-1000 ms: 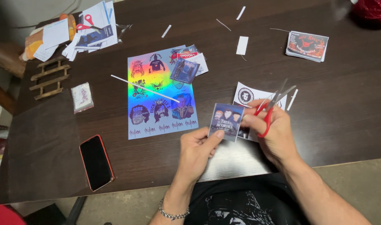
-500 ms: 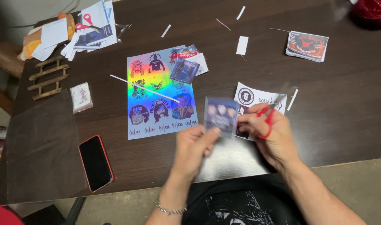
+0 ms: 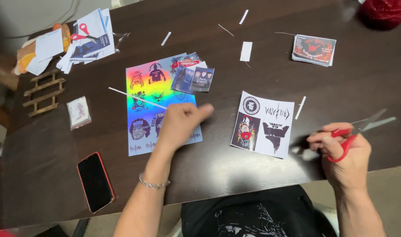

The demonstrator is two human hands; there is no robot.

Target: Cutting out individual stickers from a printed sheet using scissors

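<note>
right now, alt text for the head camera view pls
A person's right hand holds red scissors while the left hand hovers over a rainbow sticker sheet on a dark table, with a phone nearby.

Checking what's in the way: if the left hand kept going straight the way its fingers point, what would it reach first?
Probably the small pile of cut stickers: the left hand points up-right over the rainbow sheet toward it, though blur leaves height unclear.
</note>
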